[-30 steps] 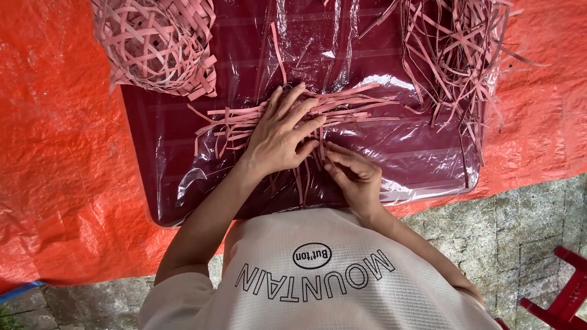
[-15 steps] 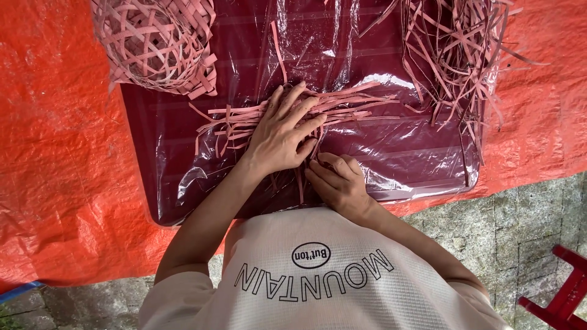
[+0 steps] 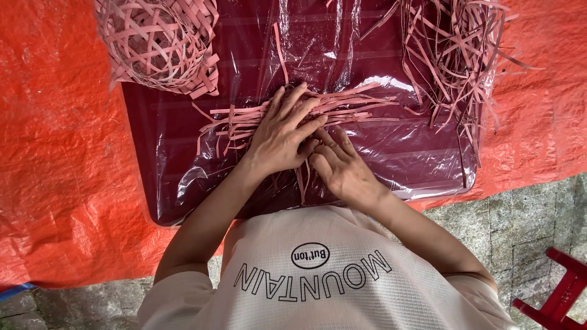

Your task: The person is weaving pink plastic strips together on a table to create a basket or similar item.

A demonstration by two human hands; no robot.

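Single head-worn view, steeply downward and close over the maroon table (image 3: 183,153).

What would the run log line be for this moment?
left hand: flat on strips | right hand: fingers on strips | board: plastic-wrapped | basket: upper left

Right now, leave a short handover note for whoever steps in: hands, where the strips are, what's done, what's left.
Left hand: flat, fingers spread, pressing on the pink strips laid across the plastic-covered maroon mat.
Right hand: beside it, fingers working strip ends at the near edge of the layout.
Woven basket piece: far left on the mat.
Loose strip pile: far right.
Done: one basket piece woven, a few strips laid flat.
Left: the flat layout is only begun; most strips are unused.
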